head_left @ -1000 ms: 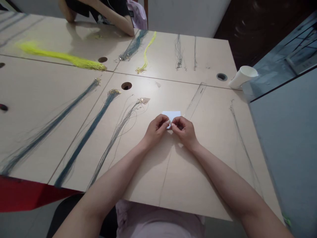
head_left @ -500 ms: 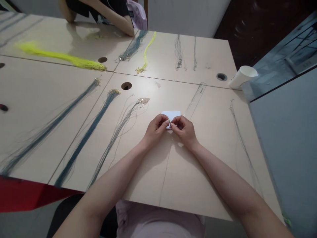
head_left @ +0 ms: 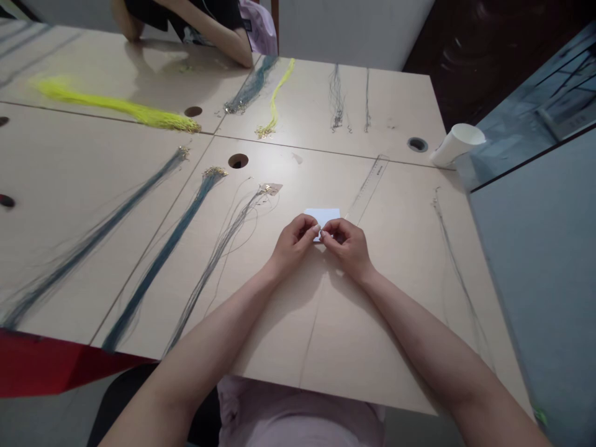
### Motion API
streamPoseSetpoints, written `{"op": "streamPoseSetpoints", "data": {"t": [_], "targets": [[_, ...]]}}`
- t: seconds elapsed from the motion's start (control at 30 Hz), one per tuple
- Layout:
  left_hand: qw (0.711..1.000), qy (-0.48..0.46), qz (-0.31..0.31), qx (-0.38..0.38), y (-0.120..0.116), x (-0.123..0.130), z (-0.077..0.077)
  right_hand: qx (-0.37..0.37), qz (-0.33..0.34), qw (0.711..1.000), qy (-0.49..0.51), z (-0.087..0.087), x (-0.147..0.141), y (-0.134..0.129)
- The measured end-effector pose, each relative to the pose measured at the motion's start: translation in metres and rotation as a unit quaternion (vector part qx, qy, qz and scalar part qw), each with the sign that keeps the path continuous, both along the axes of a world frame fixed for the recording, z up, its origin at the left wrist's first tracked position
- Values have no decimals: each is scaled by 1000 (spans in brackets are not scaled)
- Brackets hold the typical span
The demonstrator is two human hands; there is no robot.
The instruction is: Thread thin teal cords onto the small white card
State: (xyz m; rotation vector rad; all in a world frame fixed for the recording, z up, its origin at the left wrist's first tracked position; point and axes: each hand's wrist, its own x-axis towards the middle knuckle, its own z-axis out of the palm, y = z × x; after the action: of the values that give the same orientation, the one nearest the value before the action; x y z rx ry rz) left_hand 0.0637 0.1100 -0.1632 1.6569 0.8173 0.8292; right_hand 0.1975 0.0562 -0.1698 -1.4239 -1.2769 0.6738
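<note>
Just above a small white card (head_left: 328, 215), my left hand (head_left: 294, 241) and my right hand (head_left: 347, 245) meet fingertip to fingertip. Each is closed in a pinch of thumb and forefinger. What sits between the fingertips is too small to make out. From below the hands a thin line (head_left: 309, 338) runs down over the table to its near edge. Beyond my right hand lies a clear ruler (head_left: 370, 186). Left of my left hand is a bundle of grey lines (head_left: 218, 251) with small metal hooks on a brownish scrap (head_left: 271, 189).
Teal line bundles with gold hook-like ends (head_left: 174, 239) lie at left. Farther back are a yellow bundle (head_left: 125, 112) and a short yellow strand (head_left: 274, 102). A white cup (head_left: 459, 146) stands far right, near more thin lines (head_left: 454, 254). Another person's arm (head_left: 218, 37) rests across the table.
My right fingertips have shifted very slightly to the right, away from the left ones. The thin line below the hands looks fainter. Everything else stays put.
</note>
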Motion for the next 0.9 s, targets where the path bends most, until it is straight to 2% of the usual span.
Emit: {"op": "streamPoseSetpoints", "data": {"t": [0.9], "targets": [[1000, 2, 10, -7, 0, 1, -1, -3, 19, 1000, 4, 0, 1, 0]]}}
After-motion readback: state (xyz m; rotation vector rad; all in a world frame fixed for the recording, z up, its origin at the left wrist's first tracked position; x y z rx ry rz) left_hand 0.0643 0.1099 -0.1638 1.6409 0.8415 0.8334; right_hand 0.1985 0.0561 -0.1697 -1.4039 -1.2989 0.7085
